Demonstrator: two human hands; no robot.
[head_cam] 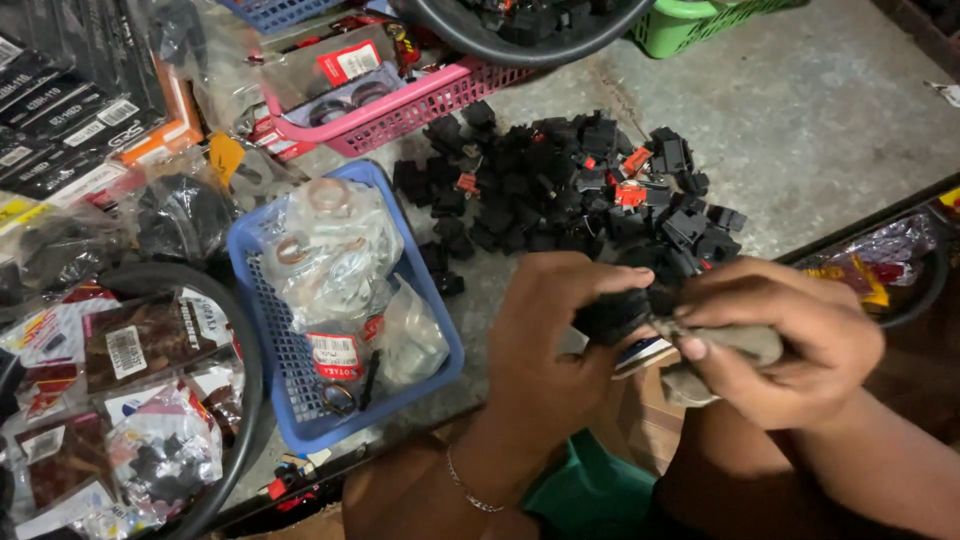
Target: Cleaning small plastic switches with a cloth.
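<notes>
**Spotter:** Grey concrete floor (800,110) under you, scuffed and bare toward the far right. At your far left a black round tub (235,330) holds packets in clear and brown wrap. Just right of it sits a blue basket (262,330) with bagged metal rings. Beyond that, a pink basket (420,105) with more packets.

**Operator:** And in the middle?

**Spotter:** A heap of black parts (560,185), some with red or orange bits, lies spread on the floor ahead of your hands. A green basket (690,25) stands at the top edge.

**Operator:** My hands?

**Spotter:** Your left hand (545,335) is curled shut around a small black part (612,315), thumb over the top, fingers beneath. It sits between both hands, just this side of the heap. Its long axis seems to run left to right, tipped a little up toward your right hand; which end is which I cannot tell, your fingers hide too much.

**Operator:** Right hand?

**Spotter:** Your right hand (790,335) is closed on a grey cloth (735,345), fingertips pinching it against the part's right end. Cloth and part touch. A chain bracelet (470,490) shows on your left wrist. At the far right edge, a dark tray (925,290) holds bagged goods in red and yellow wrap.
</notes>
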